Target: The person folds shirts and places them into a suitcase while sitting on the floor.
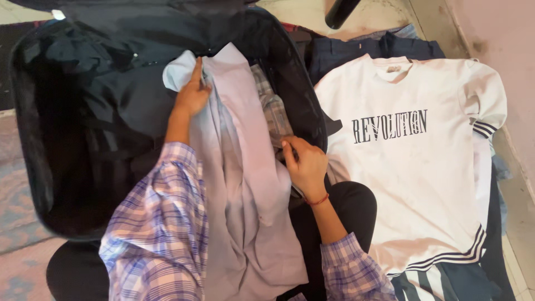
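Note:
A pale lavender garment (pixel 245 184) lies draped over the edge of an open black suitcase (pixel 67 139) and down over my lap. My left hand (pixel 192 92) presses flat on the garment's upper part, inside the suitcase. My right hand (pixel 304 164) pinches the garment's right edge near the suitcase rim, fingers closed on the cloth, beside a checked grey cloth (pixel 273 108). Both my sleeves are blue-and-white plaid, and a red thread circles my right wrist.
A white T-shirt (pixel 412 161) with black lettering and striped cuffs is spread flat on the right, over dark navy clothes (pixel 356 50). A striped garment (pixel 423 284) lies below it. A black rod-like object (pixel 341 12) is at the top, and a pink wall (pixel 501 33) at far right.

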